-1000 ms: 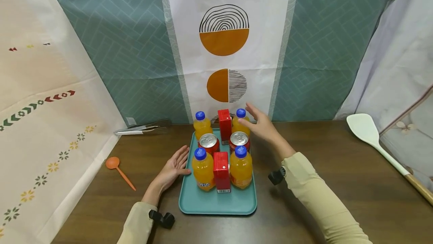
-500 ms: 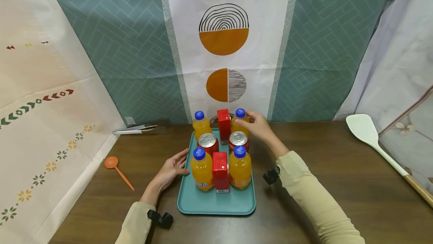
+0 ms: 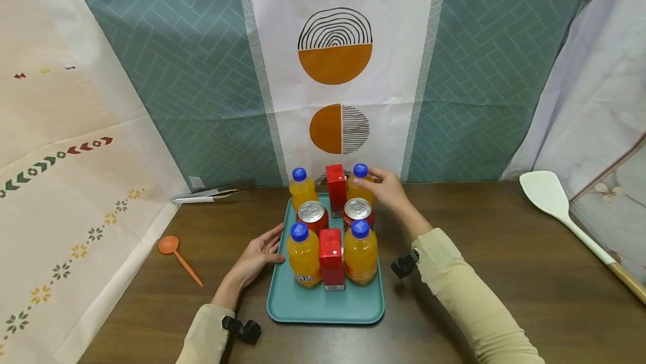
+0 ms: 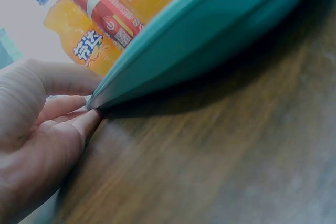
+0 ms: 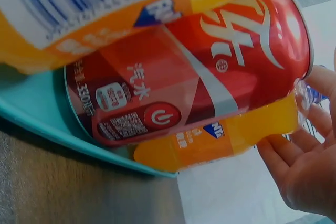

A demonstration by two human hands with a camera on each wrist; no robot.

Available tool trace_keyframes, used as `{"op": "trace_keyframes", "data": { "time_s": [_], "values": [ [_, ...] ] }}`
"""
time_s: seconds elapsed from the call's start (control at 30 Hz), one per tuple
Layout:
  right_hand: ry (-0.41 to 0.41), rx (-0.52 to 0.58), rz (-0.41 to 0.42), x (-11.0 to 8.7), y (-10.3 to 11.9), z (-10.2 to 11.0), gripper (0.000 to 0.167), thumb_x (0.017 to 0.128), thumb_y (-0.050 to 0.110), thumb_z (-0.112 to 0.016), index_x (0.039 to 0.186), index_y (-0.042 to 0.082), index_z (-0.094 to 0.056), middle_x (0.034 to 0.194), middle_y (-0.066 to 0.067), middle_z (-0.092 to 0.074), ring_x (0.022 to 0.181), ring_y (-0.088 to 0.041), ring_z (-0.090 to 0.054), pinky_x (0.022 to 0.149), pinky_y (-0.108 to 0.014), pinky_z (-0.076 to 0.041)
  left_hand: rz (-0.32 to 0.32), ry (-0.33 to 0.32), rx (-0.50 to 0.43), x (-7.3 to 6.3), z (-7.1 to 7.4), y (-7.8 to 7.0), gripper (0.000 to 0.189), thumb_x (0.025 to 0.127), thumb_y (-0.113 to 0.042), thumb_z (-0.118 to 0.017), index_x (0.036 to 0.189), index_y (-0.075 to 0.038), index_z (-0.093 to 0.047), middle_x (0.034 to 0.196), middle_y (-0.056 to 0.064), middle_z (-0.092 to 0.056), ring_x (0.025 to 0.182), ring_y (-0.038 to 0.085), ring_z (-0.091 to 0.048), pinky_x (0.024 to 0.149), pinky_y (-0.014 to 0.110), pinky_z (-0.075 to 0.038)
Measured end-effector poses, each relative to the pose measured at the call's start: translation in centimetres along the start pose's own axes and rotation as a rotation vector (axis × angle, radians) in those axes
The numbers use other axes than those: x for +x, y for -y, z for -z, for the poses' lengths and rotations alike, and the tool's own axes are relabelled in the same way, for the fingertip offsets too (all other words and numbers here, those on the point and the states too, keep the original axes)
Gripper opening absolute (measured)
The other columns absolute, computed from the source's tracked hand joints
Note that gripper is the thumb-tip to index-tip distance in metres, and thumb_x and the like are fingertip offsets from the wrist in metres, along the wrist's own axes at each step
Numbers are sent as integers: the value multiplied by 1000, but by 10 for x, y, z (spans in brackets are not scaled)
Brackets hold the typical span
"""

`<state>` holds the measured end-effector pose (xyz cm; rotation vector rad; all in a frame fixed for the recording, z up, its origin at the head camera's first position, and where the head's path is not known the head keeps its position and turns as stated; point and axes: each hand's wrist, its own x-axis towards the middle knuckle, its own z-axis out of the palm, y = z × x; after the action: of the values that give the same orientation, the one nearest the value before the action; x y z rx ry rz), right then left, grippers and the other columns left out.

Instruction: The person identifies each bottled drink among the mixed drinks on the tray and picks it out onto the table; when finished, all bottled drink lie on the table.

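Note:
A teal tray (image 3: 325, 311) carries orange soda bottles with blue caps, red cola cans and red cartons. At its left edge my left hand (image 3: 256, 256) pinches the rim, thumb above and fingers below, as the left wrist view shows. My right hand (image 3: 391, 191) holds the back right orange soda bottle (image 3: 365, 196) near its neck, with fingers behind and thumb in front. In the right wrist view a cola can (image 5: 210, 66) stands before that bottle and covers part of it. Between the two front bottles stands a red carton (image 3: 331, 260).
An orange spoon (image 3: 174, 249) lies left of the tray on the brown table (image 3: 469, 252). Metal tongs (image 3: 212, 193) lie at the back left. A large white spatula (image 3: 550, 201) with a wooden handle leans on the right side. Patterned cloth (image 3: 202, 72) hangs behind the table.
My right hand has moved left and inward, closing from beside the back right bottle to around its neck. My left hand keeps its place at the tray's left rim, its fingers drawn in closer.

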<state>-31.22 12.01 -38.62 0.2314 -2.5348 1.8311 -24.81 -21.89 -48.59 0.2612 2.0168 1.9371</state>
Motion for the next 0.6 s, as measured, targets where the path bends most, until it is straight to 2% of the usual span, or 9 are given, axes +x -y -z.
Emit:
{"op": "trace_keyframes", "data": {
  "time_s": [0.17,0.33,0.5,0.6],
  "values": [
    [-14,44,-44,1,2,-4,49,90,27,-68,133,4,-59,141,-17,-56,134,-37,-48,113,-53,-42,-1,-9,12,-3,2,0,83,82,17,-58,153,6,-17,163,22,-13,152,33,-12,113,29,-26],
    [-6,37,-80,2,2,-3,52,90,28,-69,135,4,-58,142,-18,-55,134,-38,-49,113,-53,-42,-2,-4,6,-3,1,0,84,81,18,-58,153,7,-16,163,23,-12,151,34,-12,112,24,-30],
    [-20,38,-85,0,3,0,52,89,28,-69,134,4,-58,140,-18,-56,132,-37,-50,112,-53,-43,-7,-8,17,-1,-2,-1,85,80,18,-59,153,6,-17,162,23,-12,150,34,-11,109,15,-35],
    [-21,39,-81,-1,3,-1,51,89,28,-69,133,4,-60,139,-17,-58,131,-37,-51,111,-52,-44,-1,-23,26,-1,-2,-1,84,80,18,-59,153,6,-18,162,23,-14,150,35,-12,108,16,-35]
  ]
}}
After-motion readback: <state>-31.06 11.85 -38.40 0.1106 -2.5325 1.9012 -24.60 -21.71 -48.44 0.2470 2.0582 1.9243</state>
